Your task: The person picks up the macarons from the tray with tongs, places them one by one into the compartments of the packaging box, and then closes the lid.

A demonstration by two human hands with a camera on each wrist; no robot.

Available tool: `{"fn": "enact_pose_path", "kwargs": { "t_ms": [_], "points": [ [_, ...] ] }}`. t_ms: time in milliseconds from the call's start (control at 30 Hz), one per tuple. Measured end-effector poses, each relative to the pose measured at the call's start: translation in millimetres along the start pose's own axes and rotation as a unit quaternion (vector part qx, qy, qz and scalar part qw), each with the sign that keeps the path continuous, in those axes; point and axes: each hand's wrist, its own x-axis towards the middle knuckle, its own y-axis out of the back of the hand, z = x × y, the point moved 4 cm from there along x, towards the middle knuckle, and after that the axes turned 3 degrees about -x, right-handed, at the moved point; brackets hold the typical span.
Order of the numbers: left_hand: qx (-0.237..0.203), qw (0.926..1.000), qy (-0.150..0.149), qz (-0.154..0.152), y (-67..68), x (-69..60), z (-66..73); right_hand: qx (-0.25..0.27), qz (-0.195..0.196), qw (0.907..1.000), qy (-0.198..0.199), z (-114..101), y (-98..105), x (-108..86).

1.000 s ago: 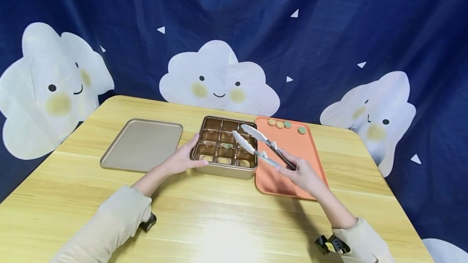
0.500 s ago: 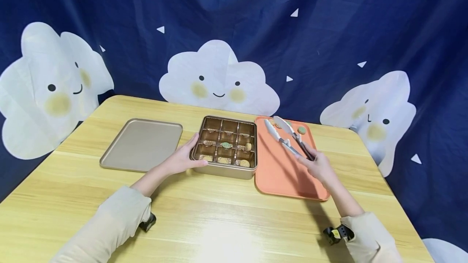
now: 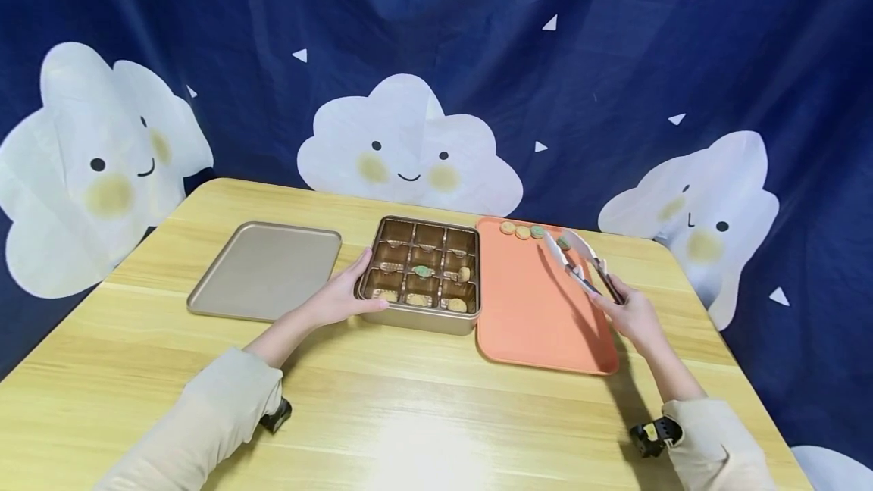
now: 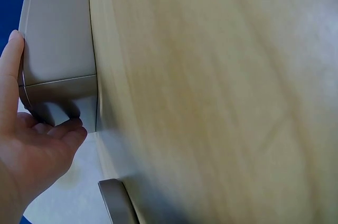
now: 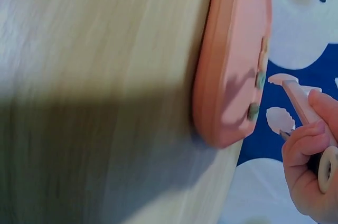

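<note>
My left hand (image 3: 339,298) holds the front left corner of a bronze-coloured tin box (image 3: 416,318). In the left wrist view, its fingers bend against the tin's side (image 4: 60,28). A brown divided insert (image 3: 430,235) fills the tin, with cookies in several compartments, one of them green (image 3: 422,271). My right hand (image 3: 634,317) grips metal tongs (image 3: 578,270) with spread arms. Their white tips hang at the back right of an orange tray (image 3: 532,309), around a green cookie (image 3: 563,244) in the head view. Contact with it cannot be told.
More cookies (image 3: 522,232) line the tray's back edge. To the left of the tin lies a flat bronze lid (image 3: 266,271). All stand on a wooden table (image 3: 341,400), with a dark blue cloud-patterned curtain (image 3: 580,82) behind.
My right hand has moved the tongs rightward from above the tin to the tray's back right. A cookie now shows in the tin's middle right compartment. The left hand has stayed put.
</note>
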Motion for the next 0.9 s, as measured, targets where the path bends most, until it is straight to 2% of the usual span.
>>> {"fn": "enact_pose_path", "kwargs": {
  "t_ms": [233, 567, 900],
  "points": [
    [0.003, 1.0, 0.0, -0.001, 0.0, 0.3, -1.3, 0.021, -0.006, 0.9995, -0.024, 10.0, 1.8, 3.7],
    [0.005, 1.0, 0.0, -0.005, 0.1, -0.9, 2.2, 0.032, 0.006, 0.9988, -0.036, 11.4, -1.0, 5.7],
    [0.007, 1.0, -0.004, -0.004, 0.3, 0.1, 1.5, 0.032, -0.004, 0.9988, -0.037, 9.5, -4.6, 8.2]
  ]
}}
